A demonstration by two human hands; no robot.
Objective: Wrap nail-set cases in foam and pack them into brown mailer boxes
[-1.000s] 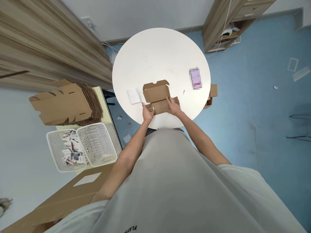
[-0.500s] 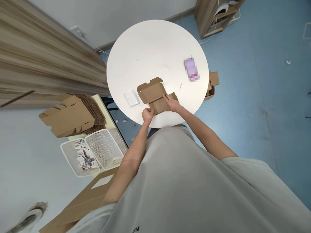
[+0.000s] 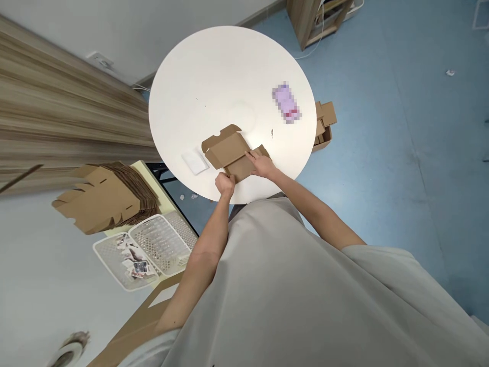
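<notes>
A brown cardboard box (image 3: 228, 148), partly folded with its lid flap laid back, lies near the front edge of the round white table (image 3: 198, 66). My left hand (image 3: 225, 183) is closed on the box's near left corner, fingers curled round its edge. Across the right part of the box rests my right hand (image 3: 262, 165), its fingers stretched out flat on the cardboard. Left of the box lies a white packet (image 3: 194, 161). A pixelated purple item (image 3: 286, 103) is on the table's right side.
To the left, a stack of flat cardboard blanks (image 3: 110, 196) stands beside white plastic baskets (image 3: 160, 244), one holding small printed pieces. An open carton with cardboard (image 3: 324, 133) sits on the floor at the table's right. A wooden shelf (image 3: 305, 23) stands behind.
The view has shifted, so the table appears further left. My left hand has turned a little at the box corner; my right hand stays on the cardboard.
</notes>
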